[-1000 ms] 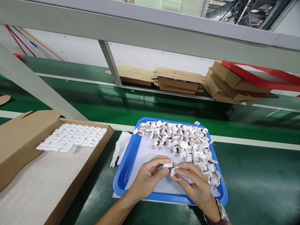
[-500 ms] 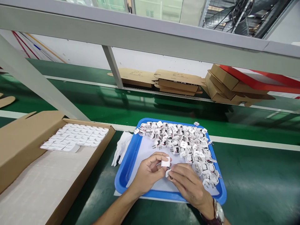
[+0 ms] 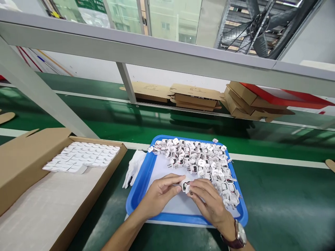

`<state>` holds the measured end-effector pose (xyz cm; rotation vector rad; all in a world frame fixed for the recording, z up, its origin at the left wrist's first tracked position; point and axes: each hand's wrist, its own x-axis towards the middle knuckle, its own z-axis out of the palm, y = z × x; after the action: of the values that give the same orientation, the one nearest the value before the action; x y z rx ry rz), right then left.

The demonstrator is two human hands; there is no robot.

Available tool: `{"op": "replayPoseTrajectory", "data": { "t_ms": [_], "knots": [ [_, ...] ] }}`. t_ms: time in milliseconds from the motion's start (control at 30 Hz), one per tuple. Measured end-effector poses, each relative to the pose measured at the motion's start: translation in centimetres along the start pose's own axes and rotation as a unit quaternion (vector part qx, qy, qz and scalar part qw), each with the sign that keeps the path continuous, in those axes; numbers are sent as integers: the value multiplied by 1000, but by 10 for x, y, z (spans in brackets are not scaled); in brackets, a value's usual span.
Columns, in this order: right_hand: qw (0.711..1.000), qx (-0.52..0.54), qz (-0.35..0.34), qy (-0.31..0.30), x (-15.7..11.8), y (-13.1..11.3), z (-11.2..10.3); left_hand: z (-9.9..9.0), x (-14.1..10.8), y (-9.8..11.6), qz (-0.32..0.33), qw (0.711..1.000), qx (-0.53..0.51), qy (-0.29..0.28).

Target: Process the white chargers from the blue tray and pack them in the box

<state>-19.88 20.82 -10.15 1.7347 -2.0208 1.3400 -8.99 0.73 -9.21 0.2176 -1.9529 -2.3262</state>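
Observation:
A small white plug housing [image 3: 184, 185] is between my two hands, its open side with dark parts inside showing. My left hand [image 3: 162, 194] grips it from the left with thumb and fingers. From the right, my right hand [image 3: 206, 198] pinches a small white cap [image 3: 187, 189] against the housing's open side. Both hands are above the white-lined blue tray [image 3: 136, 194]. Many similar white plug pieces [image 3: 193, 168] with thin wires crowd the tray's back and right side.
An open cardboard box [image 3: 86, 205] with rows of white pieces [image 3: 83, 155] stands at left. A white glove [image 3: 134, 167] lies beside the tray. A grey metal frame [image 3: 131, 43] crosses above the green table. Flat cartons [image 3: 196, 96] and a red-edged box [image 3: 288, 97] are behind.
The housing has turned so its open side shows, and the cap in my right hand now meets it. The camera view has tilted slightly upward.

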Motion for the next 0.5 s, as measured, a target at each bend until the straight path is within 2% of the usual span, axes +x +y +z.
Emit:
{"op": "replayPoseTrajectory", "data": {
  "t_ms": [167, 367, 433, 500],
  "knots": [
    [999, 26, 44, 2, -1, -4, 1, 1, -1, -1, 27, 999, -6, -19],
    [993, 89, 83, 0, 4, -6, 2, 8, 0, -12, 11, 999, -45, 22],
    [984, 131, 121, -13, 4, -5, -1, 9, 0, -13, 23, 998, -45, 29],
    [966, 174, 188, -31, 2, -3, -4, 10, -1, -12, 39, 998, -43, 32]
  ]
}}
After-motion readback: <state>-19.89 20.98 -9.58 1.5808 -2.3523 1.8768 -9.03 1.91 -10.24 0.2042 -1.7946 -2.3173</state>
